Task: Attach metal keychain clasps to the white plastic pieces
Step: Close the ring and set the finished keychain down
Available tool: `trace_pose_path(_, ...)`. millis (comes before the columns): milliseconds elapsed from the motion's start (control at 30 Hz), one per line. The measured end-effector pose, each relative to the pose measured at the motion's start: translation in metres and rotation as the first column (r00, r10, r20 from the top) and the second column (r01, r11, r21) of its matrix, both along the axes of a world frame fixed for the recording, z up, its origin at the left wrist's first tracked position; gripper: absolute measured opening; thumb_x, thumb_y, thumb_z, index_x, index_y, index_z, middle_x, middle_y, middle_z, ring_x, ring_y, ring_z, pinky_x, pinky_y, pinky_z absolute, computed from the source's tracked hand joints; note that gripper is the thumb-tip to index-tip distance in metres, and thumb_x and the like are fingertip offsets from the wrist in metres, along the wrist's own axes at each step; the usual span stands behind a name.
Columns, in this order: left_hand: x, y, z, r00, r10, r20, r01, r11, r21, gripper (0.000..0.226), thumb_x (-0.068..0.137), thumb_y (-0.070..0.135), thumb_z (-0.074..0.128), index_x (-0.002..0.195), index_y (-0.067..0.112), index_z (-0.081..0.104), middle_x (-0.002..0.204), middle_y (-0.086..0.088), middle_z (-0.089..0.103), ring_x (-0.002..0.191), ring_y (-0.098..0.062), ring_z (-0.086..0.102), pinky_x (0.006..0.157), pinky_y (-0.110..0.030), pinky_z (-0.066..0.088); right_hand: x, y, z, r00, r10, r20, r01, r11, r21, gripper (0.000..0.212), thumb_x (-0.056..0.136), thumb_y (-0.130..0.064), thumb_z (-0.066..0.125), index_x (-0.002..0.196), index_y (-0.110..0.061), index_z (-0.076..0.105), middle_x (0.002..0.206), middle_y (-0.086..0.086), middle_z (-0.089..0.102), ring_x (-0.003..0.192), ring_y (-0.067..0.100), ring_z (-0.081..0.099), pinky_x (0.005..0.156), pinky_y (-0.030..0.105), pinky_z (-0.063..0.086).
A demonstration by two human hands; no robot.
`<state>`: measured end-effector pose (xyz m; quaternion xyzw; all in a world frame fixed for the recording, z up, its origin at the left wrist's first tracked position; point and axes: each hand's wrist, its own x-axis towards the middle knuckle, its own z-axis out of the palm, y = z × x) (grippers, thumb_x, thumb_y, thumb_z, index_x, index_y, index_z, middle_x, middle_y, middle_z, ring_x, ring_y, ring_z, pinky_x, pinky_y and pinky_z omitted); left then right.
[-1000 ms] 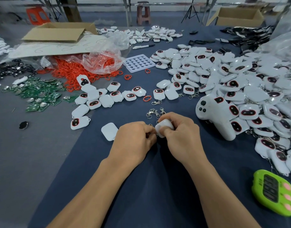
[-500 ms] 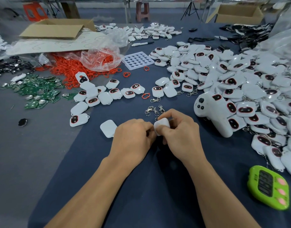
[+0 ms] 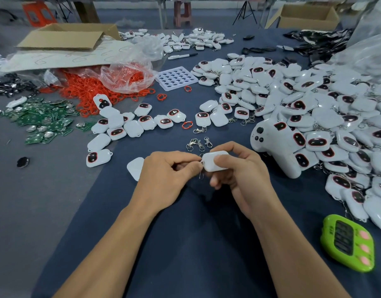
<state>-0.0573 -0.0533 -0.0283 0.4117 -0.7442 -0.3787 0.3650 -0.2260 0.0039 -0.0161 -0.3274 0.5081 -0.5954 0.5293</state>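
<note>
My right hand grips a white plastic piece, back side up, just above the dark blue cloth. My left hand pinches a small metal keychain clasp at the piece's left corner loop; part of the clasp hangs below my fingers. A few loose metal clasps lie on the cloth just beyond my hands. Another white piece lies flat, partly hidden behind my left hand. A row of white pieces with dark red-rimmed faces lies to the left.
A big heap of white pieces with clasps fills the right side, with a white controller at its edge. A green timer sits at lower right. Red rings, green circuit boards and a white tray lie beyond.
The white piece has turned in my right hand so its long back side faces up. My fingers have shifted at its corner loop, and the clasp now hangs below them.
</note>
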Motion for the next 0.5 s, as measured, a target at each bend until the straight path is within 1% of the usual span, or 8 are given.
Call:
trace_pose_path(100,0.0018,-0.0009,0.0003,0.999,-0.03,-0.041,0.03,0.999,0.009,0.008,0.082,0.036,0.073,0.083,0.041,0.079,0.074,0.006,0.071,0.066,-0.018,0.056,0.064,-0.025,0.046,-0.0001,0.0003,-0.0012,0.999,0.019,0.045,-0.019,1.0,0.019,0.011,0.073,-0.01,0.065,0.078,-0.015,0.072,0.073,0.025,0.07,0.046,0.026,0.057,0.046,0.03,0.045)
trace_pose_path(200,0.0028,-0.001,-0.0001,0.997,-0.049,-0.053,0.048,0.999,-0.023,0.007,0.083,0.037,0.074,0.079,0.035,0.079,0.069,-0.002,0.064,0.064,-0.02,0.053,0.061,-0.024,0.042,-0.0003,-0.0002,-0.0023,0.996,0.03,0.079,-0.033,0.999,0.026,0.012,0.071,-0.008,0.065,0.076,-0.016,0.074,0.075,0.025,0.07,0.051,0.029,0.056,0.044,0.028,0.044)
trace_pose_path(267,0.0027,-0.0011,-0.0006,0.997,-0.044,-0.068,0.042,0.999,-0.026,0.008,0.083,0.038,0.075,0.078,0.033,0.079,0.067,-0.003,0.062,0.063,-0.02,0.053,0.061,-0.024,0.042,-0.0005,-0.0004,-0.003,0.996,0.037,0.08,-0.04,0.999,0.032,0.013,0.07,-0.008,0.066,0.075,-0.016,0.075,0.076,0.024,0.07,0.053,0.029,0.055,0.043,0.027,0.043)
trace_pose_path(333,0.002,-0.001,-0.001,0.996,-0.043,-0.076,0.041,0.999,-0.021,0.008,0.082,0.038,0.076,0.078,0.032,0.078,0.067,-0.003,0.061,0.062,-0.019,0.051,0.06,-0.024,0.041,-0.0004,-0.0008,-0.0037,0.996,0.035,0.085,-0.038,0.999,0.036,0.013,0.07,-0.008,0.066,0.076,-0.015,0.075,0.077,0.026,0.07,0.052,0.029,0.054,0.043,0.027,0.043)
trace_pose_path(433,0.0014,-0.0011,-0.0013,0.995,-0.051,-0.087,0.051,0.999,0.001,0.006,0.081,0.036,0.078,0.077,0.032,0.078,0.064,0.002,0.059,0.058,-0.009,0.046,0.058,-0.021,0.039,-0.0005,-0.0008,-0.0043,0.996,0.013,0.092,-0.016,0.999,0.039,0.013,0.069,-0.008,0.066,0.077,-0.014,0.075,0.077,0.026,0.07,0.051,0.028,0.054,0.042,0.027,0.042)
trace_pose_path(500,0.002,-0.0015,-0.0011,0.993,-0.07,-0.095,0.073,0.997,0.027,0.006,0.081,0.034,0.08,0.075,0.033,0.079,0.063,0.004,0.06,0.057,-0.007,0.044,0.057,-0.019,0.038,-0.0004,-0.0004,-0.0046,0.996,0.003,0.088,-0.006,0.999,0.04,0.014,0.068,-0.008,0.066,0.076,-0.015,0.075,0.076,0.025,0.07,0.05,0.028,0.054,0.041,0.027,0.041)
